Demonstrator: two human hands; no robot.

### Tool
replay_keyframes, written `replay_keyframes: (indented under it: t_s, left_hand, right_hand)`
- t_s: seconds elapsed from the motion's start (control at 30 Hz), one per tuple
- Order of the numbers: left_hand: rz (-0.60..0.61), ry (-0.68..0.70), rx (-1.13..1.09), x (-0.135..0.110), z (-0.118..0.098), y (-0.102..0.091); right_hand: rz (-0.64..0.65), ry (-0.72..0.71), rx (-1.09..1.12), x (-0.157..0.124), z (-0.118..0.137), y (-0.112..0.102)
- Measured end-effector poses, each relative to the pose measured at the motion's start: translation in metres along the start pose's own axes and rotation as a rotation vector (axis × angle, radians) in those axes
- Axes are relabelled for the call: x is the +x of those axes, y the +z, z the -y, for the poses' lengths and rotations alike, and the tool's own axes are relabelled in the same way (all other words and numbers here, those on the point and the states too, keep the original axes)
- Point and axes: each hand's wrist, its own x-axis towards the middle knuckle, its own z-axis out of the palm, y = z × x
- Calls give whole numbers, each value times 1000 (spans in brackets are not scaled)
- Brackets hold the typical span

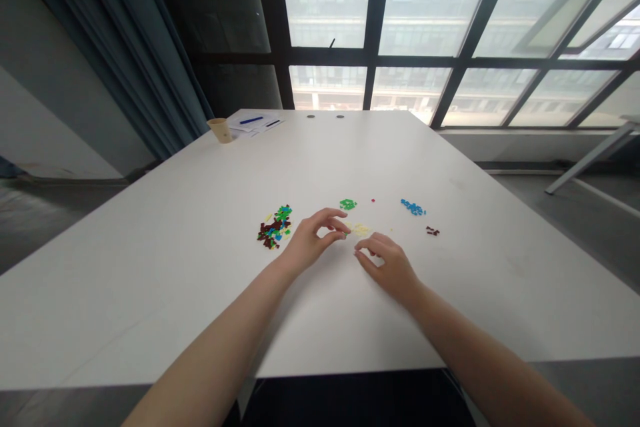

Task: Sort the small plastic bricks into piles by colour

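White table, tiny coloured bricks, two hands between the piles

Bare forearms are reaching in from the near edge of a white table (150,307), with both hands hovering just above its middle. The left hand (310,245) is curling its thumb and forefinger (340,225) close together at a small pale speck, too small to tell whether they are gripping it. The right hand (387,268) is bending its fingers (367,247) inward, tips close together, and nothing shows between them. Pale yellow bricks (360,229) are lying just beyond and between both hands. Off to the left, a mixed heap of dark red, green, blue and yellow bricks (274,228) is sitting apart. Farther on are green bricks (347,204), one red brick (373,200), blue bricks (413,207) and, right, dark red bricks (433,231). At the far left corner, a paper cup (220,130) is standing beside papers (260,123), and tall windows (405,33) are filling the background.
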Motion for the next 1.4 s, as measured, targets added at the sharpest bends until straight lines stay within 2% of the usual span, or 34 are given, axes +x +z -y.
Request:
replay_keyframes:
  t_s: [0.1,0.23,0.53,0.8,0.97,1.07,1.27,1.4]
  left_hand:
    - [53,-16,-15,0,0,2]
    - [106,-10,-31,-1,-1,4]
    - [167,-38,-106,-2,-1,6]
    - [167,-89,-118,-2,1,8]
    - [143,-67,-31,-1,2,7]
    - [152,-71,95,0,0,4]
    - [332,-111,491,2,5,-1]
    - [424,-167,570,0,15,0]
  right_hand:
    - [-185,-84,-1,3,1,1]
    - [-281,-122,-50,4,3,3]
    - [-298,-131,-115,5,7,3]
    - [-308,-108,-89,3,5,5]
    - [-294,-58,-26,3,8,5]
    - [-298,-33,0,4,9,3]
    - [-341,-42,37,3,9,1]
    - [-349,-41,47,2,10,1]
